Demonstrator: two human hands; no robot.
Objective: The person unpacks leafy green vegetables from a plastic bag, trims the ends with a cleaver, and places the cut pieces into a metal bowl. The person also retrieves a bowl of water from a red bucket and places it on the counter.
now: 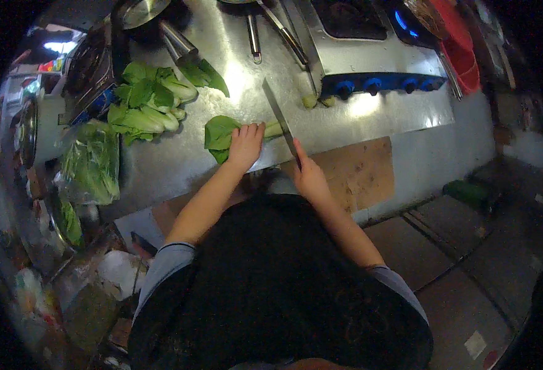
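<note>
On the steel countertop lies a leafy green vegetable, its leaves to the left and its pale stalk to the right. My left hand presses on it from above, gripping it near the middle. A long-bladed knife is in my right hand; its blade crosses over the stalk, and whether it touches is unclear. Two small cut vegetable ends rest near the stove. Several heads of bok choy are piled at the left.
A stove with a lit burner stands at the back right, a red basket beside it. Pan handles reach over the counter. A pan and metal cylinder are behind the greens; bagged greens lie at the left edge.
</note>
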